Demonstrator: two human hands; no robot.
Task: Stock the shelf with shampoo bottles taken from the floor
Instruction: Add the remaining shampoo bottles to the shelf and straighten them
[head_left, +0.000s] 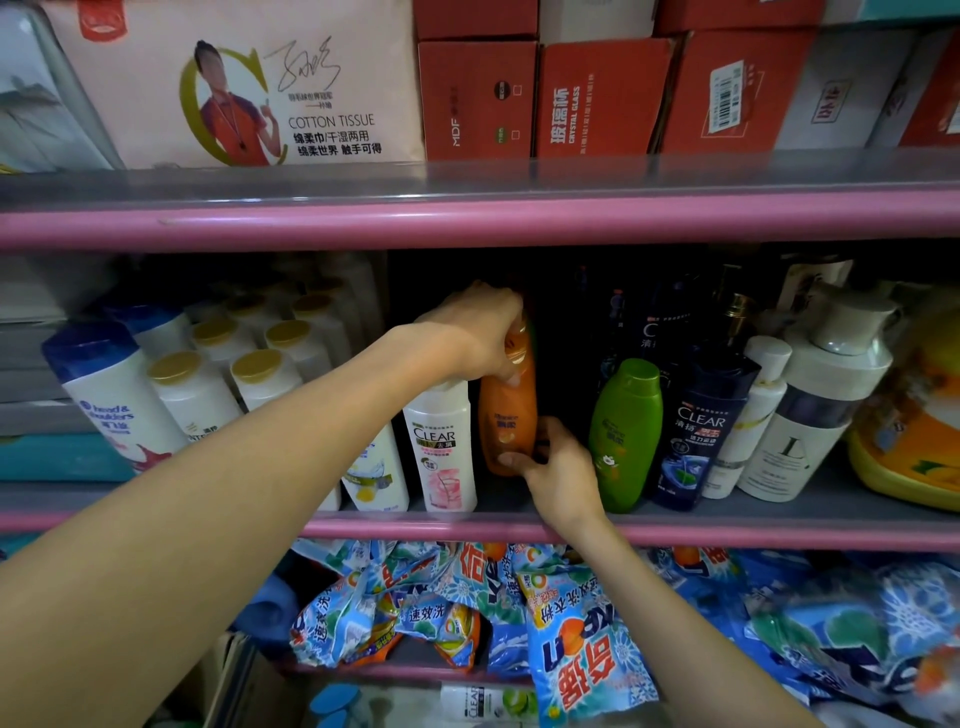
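An orange shampoo bottle (508, 410) stands on the middle shelf (675, 532) between a white CLEAR bottle (441, 447) and a green bottle (626, 431). My left hand (475, 332) grips the orange bottle's top from above. My right hand (558, 470) holds its lower part, thumb across the front near the base. The bottle's cap is hidden under my left hand.
White bottles with gold caps (260, 369) and a Head & Shoulders bottle (111, 395) fill the shelf's left. A dark CLEAR bottle (696, 436) and white pump bottles (815, 410) stand right. Detergent bags (571, 639) lie below; red boxes (602, 98) sit above.
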